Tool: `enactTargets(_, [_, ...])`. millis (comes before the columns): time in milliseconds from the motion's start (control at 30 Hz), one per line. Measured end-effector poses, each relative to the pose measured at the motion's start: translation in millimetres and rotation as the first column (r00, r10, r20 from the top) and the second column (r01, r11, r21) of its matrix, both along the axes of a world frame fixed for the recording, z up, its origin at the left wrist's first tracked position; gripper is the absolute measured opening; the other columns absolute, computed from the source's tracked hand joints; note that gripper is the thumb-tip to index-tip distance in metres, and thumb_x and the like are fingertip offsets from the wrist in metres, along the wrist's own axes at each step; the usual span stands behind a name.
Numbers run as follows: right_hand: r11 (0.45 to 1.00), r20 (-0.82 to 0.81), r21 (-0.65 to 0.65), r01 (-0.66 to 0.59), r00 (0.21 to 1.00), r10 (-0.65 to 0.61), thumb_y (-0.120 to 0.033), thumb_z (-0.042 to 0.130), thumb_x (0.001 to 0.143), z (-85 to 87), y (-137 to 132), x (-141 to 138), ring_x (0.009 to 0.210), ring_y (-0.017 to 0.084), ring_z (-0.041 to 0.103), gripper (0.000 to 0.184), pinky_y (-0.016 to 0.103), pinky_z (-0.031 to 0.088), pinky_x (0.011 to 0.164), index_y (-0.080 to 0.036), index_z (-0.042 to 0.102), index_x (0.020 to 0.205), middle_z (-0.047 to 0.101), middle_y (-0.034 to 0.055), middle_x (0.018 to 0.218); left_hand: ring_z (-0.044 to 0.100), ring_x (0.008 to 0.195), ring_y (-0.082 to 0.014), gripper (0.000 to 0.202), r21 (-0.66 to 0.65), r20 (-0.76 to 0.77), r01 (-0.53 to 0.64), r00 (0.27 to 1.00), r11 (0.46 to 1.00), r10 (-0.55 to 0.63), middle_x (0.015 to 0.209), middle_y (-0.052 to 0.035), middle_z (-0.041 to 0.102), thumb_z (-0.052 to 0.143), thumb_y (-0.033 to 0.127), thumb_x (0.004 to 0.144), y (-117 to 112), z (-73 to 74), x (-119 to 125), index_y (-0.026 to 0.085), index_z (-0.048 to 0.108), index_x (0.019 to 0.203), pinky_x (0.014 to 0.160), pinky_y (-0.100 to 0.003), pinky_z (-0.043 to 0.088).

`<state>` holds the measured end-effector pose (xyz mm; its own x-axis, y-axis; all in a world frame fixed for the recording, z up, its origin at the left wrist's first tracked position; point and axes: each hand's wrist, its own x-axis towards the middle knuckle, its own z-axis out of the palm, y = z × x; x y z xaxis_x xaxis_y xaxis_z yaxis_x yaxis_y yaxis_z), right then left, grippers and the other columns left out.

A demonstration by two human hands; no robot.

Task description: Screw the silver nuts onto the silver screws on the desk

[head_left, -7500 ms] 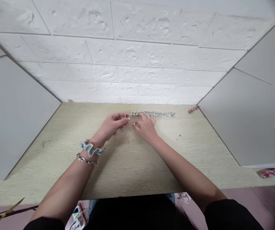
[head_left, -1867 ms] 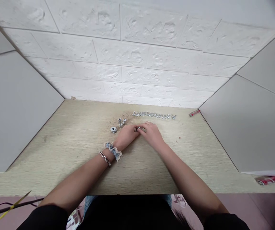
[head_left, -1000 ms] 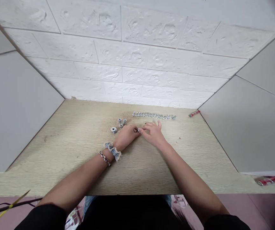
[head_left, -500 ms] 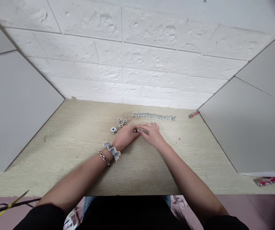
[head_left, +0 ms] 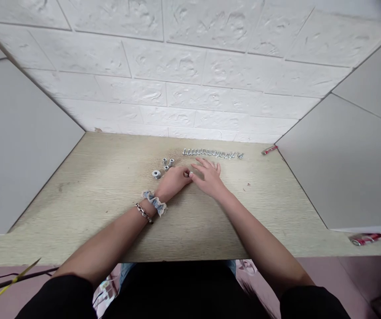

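Observation:
My left hand pinches a small shiny metal piece, seemingly a bolt, at its fingertips; most of it is hidden. My right hand is beside it, fingers spread and the thumb near or touching the piece. Left of my left hand lie several small stacks of nuts and a wider stack of washers. Beyond both hands, a row of silver bolts runs along the table.
The pale wooden table meets a white brick-pattern wall at the back. Grey panels enclose both sides. Red cylinders lie at the right: one by the back corner, one near the front edge.
My right fingers have lifted and spread away from the small metal piece, while my left hand keeps its pinch. The whole view has tilted slightly.

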<state>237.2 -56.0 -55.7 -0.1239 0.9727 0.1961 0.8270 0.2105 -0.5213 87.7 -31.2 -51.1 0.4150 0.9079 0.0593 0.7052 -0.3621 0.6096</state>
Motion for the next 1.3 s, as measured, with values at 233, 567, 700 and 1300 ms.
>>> enactTargets(233, [0.999, -0.074, 0.02, 0.04, 0.997, -0.038, -0.046, 0.041, 0.086, 11.5, -2, 7, 0.1, 0.021, 0.056, 0.047, 0.054, 0.009, 0.106, -0.02, 0.061, 0.052, 0.068, 0.0014, 0.091, 0.057, 0.065, -0.0161, 0.024, -0.031, -0.038, -0.025, 0.999, 0.999, 0.024, 0.072, -0.003, 0.066, 0.057, 0.038, 0.075, 3, 0.4, 2, 0.017, 0.067, 0.079, 0.058, -0.025, 0.037])
enactTargets(567, [1.0, -0.113, -0.02, -0.022, 0.993, 0.019, -0.028, 0.053, 0.079, 6.2, 0, 4, 0.112, 0.023, 0.049, 0.02, 0.054, 0.01, 0.104, -0.027, 0.066, 0.095, 0.061, 0.0025, 0.115, 0.058, 0.069, -0.0169, 0.025, -0.028, -0.04, -0.031, 0.999, 0.999, 0.03, 0.074, -0.0029, 0.066, 0.055, 0.037, 0.076, 2, -0.1, 2, 0.017, 0.068, 0.086, 0.064, -0.026, 0.04])
enactTargets(700, [0.999, -0.114, -0.038, -0.034, 0.993, 0.03, -0.03, 0.055, 0.079, 1.8, 3, 2, 0.11, 0.023, 0.051, 0.016, 0.053, 0.013, 0.104, -0.026, 0.067, 0.089, 0.063, 0.0024, 0.108, 0.057, 0.069, -0.0168, 0.024, -0.012, -0.042, -0.022, 0.999, 1.0, 0.022, 0.074, -0.0032, 0.066, 0.055, 0.034, 0.076, 2, -1.1, 2, 0.017, 0.068, 0.086, 0.065, -0.026, 0.04])
enactTargets(1300, [0.999, -0.163, -0.045, 0.013, 0.986, -0.02, -0.043, 0.059, 0.073, 10.9, 4, 14, 0.111, 0.026, 0.051, 0.039, 0.06, 0.004, 0.104, -0.018, 0.051, 0.044, 0.066, 0.0031, 0.097, 0.057, 0.067, -0.0161, 0.025, -0.045, -0.046, -0.057, 0.997, 0.997, 0.055, 0.073, -0.0023, 0.065, 0.057, 0.04, 0.076, 0, 1.9, 2, 0.017, 0.066, 0.082, 0.06, -0.026, 0.039])
